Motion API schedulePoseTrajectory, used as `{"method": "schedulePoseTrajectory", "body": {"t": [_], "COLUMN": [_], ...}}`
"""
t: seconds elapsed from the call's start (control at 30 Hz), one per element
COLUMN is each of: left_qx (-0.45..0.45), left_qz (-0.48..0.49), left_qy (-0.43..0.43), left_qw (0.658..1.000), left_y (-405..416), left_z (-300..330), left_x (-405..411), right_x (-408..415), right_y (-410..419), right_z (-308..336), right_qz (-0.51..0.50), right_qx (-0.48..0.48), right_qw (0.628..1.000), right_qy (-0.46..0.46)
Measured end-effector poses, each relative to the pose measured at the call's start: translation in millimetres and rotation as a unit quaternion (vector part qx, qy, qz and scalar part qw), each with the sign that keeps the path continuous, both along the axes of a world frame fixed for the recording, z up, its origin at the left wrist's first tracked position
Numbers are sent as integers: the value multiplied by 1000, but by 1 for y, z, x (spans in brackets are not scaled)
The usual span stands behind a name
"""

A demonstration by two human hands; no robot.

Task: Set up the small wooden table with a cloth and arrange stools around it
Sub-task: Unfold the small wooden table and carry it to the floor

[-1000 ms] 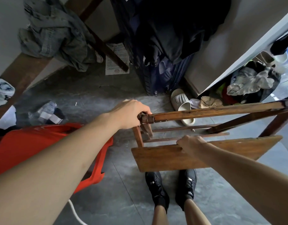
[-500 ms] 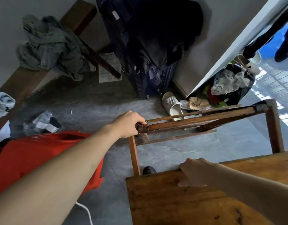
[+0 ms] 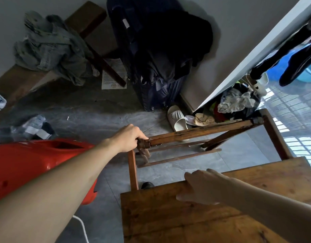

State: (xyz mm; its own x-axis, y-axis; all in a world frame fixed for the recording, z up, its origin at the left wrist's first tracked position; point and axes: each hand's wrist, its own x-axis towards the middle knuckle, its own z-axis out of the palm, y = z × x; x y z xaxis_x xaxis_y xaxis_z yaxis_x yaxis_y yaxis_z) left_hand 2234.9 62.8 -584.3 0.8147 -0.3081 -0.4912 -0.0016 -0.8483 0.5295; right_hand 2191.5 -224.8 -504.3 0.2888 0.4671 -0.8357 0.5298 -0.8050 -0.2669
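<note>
A: Since half a second ago the small brown wooden table (image 3: 212, 213) has tipped a little further, so its flat top fills more of the lower right and its far leg (image 3: 274, 135) stands up by the doorway.

B: And the hands?

A: The left hand (image 3: 129, 139) has its grip closed round the corner joint where a dark rail (image 3: 200, 133) meets a leg, fingers curled over it. The right hand (image 3: 202, 187) lies on the near edge of the tabletop, thumb along the surface, fingers hooked over the edge; a hold, though how tight I cannot tell.

B: Where does the table sit?

A: Lifted and tilted over the grey tiled floor (image 3: 91, 120), legs pointing away from the person, just beside the red plastic stool (image 3: 28, 165) on the left.

B: Anything around it?

A: A white slipper (image 3: 177, 118) lies near the far rail. A dark blue suitcase (image 3: 156, 92) draped with black clothing stands against the wall, and grey denim garments (image 3: 49, 48) are heaped on a long wooden bench (image 3: 16, 79).
</note>
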Motion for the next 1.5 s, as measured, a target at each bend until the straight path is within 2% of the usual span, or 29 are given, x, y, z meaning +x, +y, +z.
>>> {"method": "schedulePoseTrajectory", "body": {"t": [0.13,0.2,0.5,0.67,0.77,0.93,1.13,1.23,1.33,1.4,1.43,1.5], "left_qx": [39,33,10,30,41,73,120,128,138,156,176,222], "left_qz": [-92,-127,-145,-204,-241,-271,-350,-403,-419,-442,-473,-547], "left_qy": [72,75,99,148,171,193,195,199,161,72,13,-69], "left_qw": [992,989,984,967,954,940,908,884,883,880,863,804], "left_y": [-3,-6,-42,-78,-105,-152,-205,-221,-239,-255,-263,-280], "left_z": [3,1,10,13,13,17,29,29,21,8,-2,-26], "left_x": [-7,-19,-58,-90,-119,-161,-179,-176,-160,-147,-142,-134], "right_x": [6,2,2,-5,-29,-65,-92,-102,-111,-118,-121,-127], "right_y": [-7,-17,-69,-95,-113,-141,-177,-192,-200,-209,-214,-225], "right_z": [-2,0,-12,-15,-5,12,15,12,3,-2,-4,-8], "right_qz": [33,58,115,110,58,37,58,5,48,39,28,20], "right_qx": [27,31,38,63,71,79,17,40,5,5,3,-1], "right_qw": [998,996,986,987,991,992,995,997,997,997,998,998], "right_qy": [-45,-53,-117,-104,-99,-92,-76,-66,-66,-61,-59,-63]}}
